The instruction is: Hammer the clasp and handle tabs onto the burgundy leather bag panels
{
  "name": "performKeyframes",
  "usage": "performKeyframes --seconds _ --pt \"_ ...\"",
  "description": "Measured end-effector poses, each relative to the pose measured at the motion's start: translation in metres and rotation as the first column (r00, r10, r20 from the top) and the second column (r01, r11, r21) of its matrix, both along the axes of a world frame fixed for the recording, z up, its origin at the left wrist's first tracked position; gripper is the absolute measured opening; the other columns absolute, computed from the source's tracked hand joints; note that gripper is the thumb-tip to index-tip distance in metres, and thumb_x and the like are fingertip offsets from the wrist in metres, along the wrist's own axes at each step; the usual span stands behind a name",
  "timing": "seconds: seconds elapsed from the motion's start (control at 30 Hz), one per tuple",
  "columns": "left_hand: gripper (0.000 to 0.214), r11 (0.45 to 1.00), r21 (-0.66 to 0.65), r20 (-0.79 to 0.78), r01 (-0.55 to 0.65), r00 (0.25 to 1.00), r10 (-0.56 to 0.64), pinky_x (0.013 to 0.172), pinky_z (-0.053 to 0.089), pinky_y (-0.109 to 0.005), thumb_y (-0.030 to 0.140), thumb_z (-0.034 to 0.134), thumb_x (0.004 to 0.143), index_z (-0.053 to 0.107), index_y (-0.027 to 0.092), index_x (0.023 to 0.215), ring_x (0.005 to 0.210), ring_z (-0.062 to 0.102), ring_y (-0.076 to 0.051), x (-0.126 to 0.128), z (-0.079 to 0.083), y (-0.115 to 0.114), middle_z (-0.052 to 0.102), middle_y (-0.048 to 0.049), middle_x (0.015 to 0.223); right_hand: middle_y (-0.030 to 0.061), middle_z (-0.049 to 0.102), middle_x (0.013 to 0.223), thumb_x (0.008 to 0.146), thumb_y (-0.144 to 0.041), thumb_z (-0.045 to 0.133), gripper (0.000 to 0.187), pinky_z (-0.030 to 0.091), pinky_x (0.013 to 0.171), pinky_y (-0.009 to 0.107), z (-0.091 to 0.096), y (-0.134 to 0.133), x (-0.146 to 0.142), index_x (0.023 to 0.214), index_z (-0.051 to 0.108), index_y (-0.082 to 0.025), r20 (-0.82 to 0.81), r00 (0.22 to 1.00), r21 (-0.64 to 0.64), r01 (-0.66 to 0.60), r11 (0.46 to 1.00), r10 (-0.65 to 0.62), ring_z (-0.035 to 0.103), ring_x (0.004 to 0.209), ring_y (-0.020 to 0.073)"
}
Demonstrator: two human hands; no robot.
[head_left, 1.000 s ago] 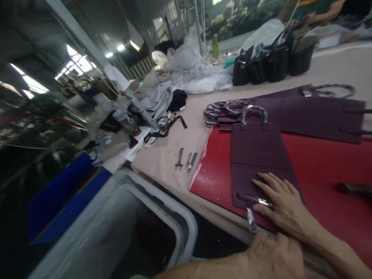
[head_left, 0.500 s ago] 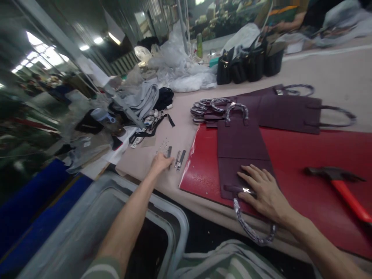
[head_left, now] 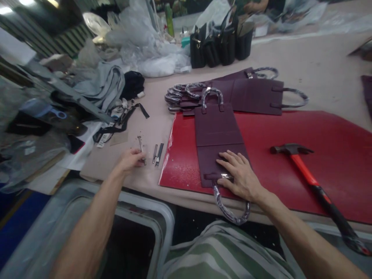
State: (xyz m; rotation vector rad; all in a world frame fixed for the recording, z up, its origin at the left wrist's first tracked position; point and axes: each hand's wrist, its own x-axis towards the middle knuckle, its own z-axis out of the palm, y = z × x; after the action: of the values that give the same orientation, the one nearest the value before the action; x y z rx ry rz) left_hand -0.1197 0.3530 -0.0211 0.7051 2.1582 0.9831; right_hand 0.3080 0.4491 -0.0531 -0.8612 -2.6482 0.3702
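My left hand (head_left: 131, 160) is closed on a slim metal punch (head_left: 140, 142), tilted upward between thumb and fingers. Beside it on the tabletop lie two more slim metal tools: a thin rod (head_left: 155, 153) and a flat one with a forked end (head_left: 159, 155). My right hand (head_left: 240, 176) lies flat, fingers spread, on a purple bag panel (head_left: 219, 126). That panel has a plastic-wrapped handle at each end, the near handle (head_left: 231, 217) hanging over the table edge. My fingers partly cover the strap and shiny metal fitting at its near end.
Under the panel is a red board (head_left: 279, 186), with a claw hammer (head_left: 305, 170) on its right part. Further purple panels (head_left: 255, 95) with wrapped handles are behind. Black bags (head_left: 219, 44) stand farther back. A grey bin (head_left: 162, 209) is below the table edge.
The view has turned right and downward. My left hand has raised the punch from lying on the table to a tilted position. My right hand stays on the panel.
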Motion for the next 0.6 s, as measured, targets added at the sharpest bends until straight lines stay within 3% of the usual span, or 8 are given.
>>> performKeyframes --seconds 0.07,0.13,0.23,0.3,0.4,0.5,0.6 --pt "0.045 0.977 0.209 0.119 -0.038 0.993 0.013 0.058 0.051 -0.022 0.046 0.085 0.057 0.064 0.014 0.08 0.063 0.062 -0.013 0.027 -0.001 -0.01 0.067 -0.0011 0.072 0.0152 0.047 0.151 0.089 -0.052 0.065 0.059 0.029 0.116 0.063 0.0 -0.001 0.0 0.136 0.059 -0.016 -0.006 1.0 -0.005 0.005 1.0 -0.005 0.036 0.143 0.0376" --pt "0.047 0.911 0.404 0.262 -0.079 0.965 -0.032 0.066 0.054 -0.023 0.043 0.089 0.058 0.066 0.013 0.087 0.07 0.065 -0.013 0.064 -0.006 -0.017 0.07 -0.0026 0.079 0.0151 0.048 0.15 0.089 -0.052 0.065 0.058 0.029 0.116 0.062 0.0 -0.001 -0.001 0.134 0.06 -0.016 -0.013 1.0 -0.007 0.013 1.0 -0.013 0.037 0.142 0.0373" --pt "0.041 0.842 0.531 0.358 -0.098 0.926 -0.119 0.076 0.057 -0.026 0.039 0.087 0.068 0.069 0.014 0.095 0.078 0.069 -0.014 0.125 -0.017 -0.023 0.072 -0.0042 0.087 0.0151 0.049 0.149 0.092 -0.055 0.061 0.058 0.029 0.116 0.062 -0.001 -0.001 0.0 0.133 0.06 -0.016 -0.024 1.0 -0.01 0.012 1.0 -0.012 0.038 0.141 0.0371" --pt "0.033 0.818 0.575 0.291 -0.03 0.942 -0.17 0.079 0.058 -0.027 0.036 0.082 0.077 0.069 0.016 0.1 0.084 0.07 -0.016 0.16 -0.025 -0.024 0.074 -0.0055 0.093 0.0151 0.05 0.148 0.093 -0.058 0.058 0.058 0.028 0.116 0.062 -0.001 -0.001 0.001 0.133 0.059 -0.016 -0.034 0.999 -0.012 0.003 1.0 -0.004 0.038 0.141 0.037" --pt "0.018 0.741 0.651 0.037 0.166 0.968 -0.25 0.086 0.059 -0.031 0.029 0.072 0.087 0.068 0.016 0.1 0.094 0.07 -0.018 0.192 -0.031 -0.023 0.073 -0.0072 0.1 0.0153 0.051 0.147 0.094 -0.059 0.056 0.058 0.028 0.117 0.062 -0.001 -0.001 0.001 0.133 0.059 -0.016 -0.048 0.999 -0.019 -0.003 1.0 0.002 0.038 0.141 0.0368" --pt "0.009 0.651 0.686 -0.168 0.325 0.941 -0.292 0.093 0.057 -0.037 0.023 0.067 0.092 0.065 0.017 0.098 0.1 0.069 -0.02 0.204 -0.033 -0.021 0.071 -0.0077 0.104 0.0153 0.052 0.146 0.094 -0.06 0.057 0.058 0.027 0.117 0.061 -0.001 -0.001 0.0 0.133 0.06 -0.016 -0.067 0.998 -0.025 0.0 1.0 -0.002 0.039 0.141 0.0368" --pt "0.01 0.613 0.691 -0.205 0.382 0.917 -0.341 0.095 0.057 -0.04 0.018 0.064 0.093 0.062 0.018 0.102 0.103 0.069 -0.021 0.208 -0.036 -0.02 0.07 -0.008 0.108 0.015 0.053 0.145 0.093 -0.059 0.058 0.057 0.027 0.118 0.061 -0.001 -0.001 0.0 0.132 0.06 -0.017 -0.086 0.996 -0.033 0.002 0.999 -0.005 0.039 0.141 0.0368"
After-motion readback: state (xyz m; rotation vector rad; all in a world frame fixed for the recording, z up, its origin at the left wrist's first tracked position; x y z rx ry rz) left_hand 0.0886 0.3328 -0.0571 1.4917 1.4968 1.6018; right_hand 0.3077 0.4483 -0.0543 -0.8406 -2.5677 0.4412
